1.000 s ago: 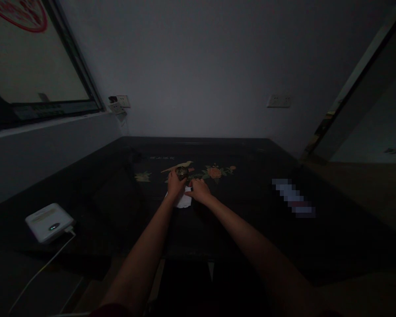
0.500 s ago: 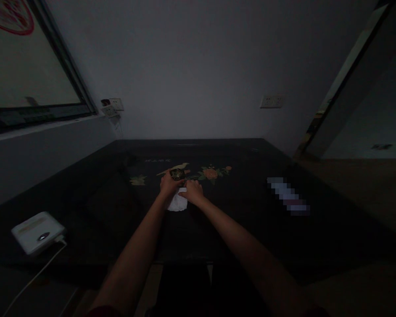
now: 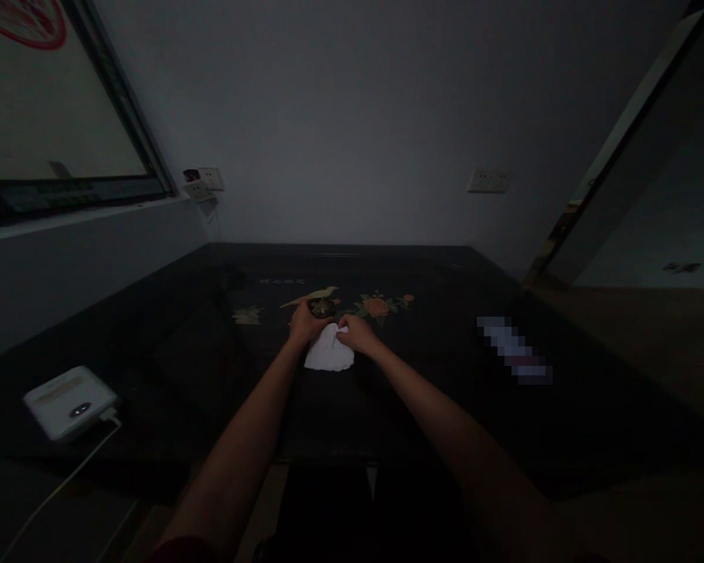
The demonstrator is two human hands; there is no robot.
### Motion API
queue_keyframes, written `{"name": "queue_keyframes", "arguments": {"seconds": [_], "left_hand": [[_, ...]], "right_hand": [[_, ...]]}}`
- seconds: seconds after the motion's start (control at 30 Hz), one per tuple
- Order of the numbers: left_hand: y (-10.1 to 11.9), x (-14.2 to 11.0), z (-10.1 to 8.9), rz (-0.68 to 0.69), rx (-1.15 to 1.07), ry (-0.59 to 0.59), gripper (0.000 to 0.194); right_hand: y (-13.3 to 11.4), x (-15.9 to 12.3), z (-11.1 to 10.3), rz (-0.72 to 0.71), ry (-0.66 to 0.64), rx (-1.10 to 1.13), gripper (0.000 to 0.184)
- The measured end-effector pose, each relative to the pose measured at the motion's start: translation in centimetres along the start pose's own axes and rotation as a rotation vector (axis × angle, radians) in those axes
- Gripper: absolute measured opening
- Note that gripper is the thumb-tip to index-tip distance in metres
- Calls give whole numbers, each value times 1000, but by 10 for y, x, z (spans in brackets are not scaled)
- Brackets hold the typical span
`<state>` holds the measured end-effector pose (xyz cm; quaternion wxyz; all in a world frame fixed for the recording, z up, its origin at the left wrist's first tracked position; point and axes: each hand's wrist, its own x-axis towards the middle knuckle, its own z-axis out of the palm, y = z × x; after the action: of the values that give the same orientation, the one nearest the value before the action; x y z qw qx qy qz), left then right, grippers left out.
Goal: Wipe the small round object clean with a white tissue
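Observation:
My left hand [image 3: 306, 322] is wrapped round the near left side of a small dark, rounded object with a gold-toned pattern [image 3: 322, 308]; its exact kind is too dim to tell. My right hand [image 3: 357, 335] pinches the upper part of a white cloth or tissue [image 3: 329, 353], just to the right of that object. The white piece hangs or lies spread below both hands, its lower edge toward me. Its top, close to the dark object, is partly covered by my fingers.
The glossy black table [image 3: 211, 367] bears a printed bird and flowers [image 3: 376, 305]. A white box-shaped device [image 3: 70, 403] with a cable [image 3: 64, 493] sits at the left. On the right lies a blurred-out flat object [image 3: 513, 349]. Wall sockets [image 3: 488, 181] are beyond the table.
Both hands have shifted slightly to the right with the dark object. More of the white piece now shows, spread wider below my right hand.

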<state>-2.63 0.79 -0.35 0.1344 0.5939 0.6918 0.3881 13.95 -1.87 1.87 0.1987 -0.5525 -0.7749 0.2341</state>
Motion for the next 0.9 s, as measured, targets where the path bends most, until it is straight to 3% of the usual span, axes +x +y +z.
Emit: {"name": "queue_keyframes", "arguments": {"seconds": [0.2,0.33,0.47,0.67,0.9], "left_hand": [[16,-8,9,78,-122,-61,69],[30,-19,22,182,-259,-165,74],[45,-33,31,195,-270,-255,78],[54,-50,36,252,-300,-358,83],[54,-54,39,323,-328,-427,83]], "right_hand": [[59,-18,-35,28,144,162,26],[101,-36,-62,138,297,448,32],[125,-49,-76,193,454,672,25],[122,-51,-76,165,673,900,41],[97,-58,-61,79,578,953,45]]}}
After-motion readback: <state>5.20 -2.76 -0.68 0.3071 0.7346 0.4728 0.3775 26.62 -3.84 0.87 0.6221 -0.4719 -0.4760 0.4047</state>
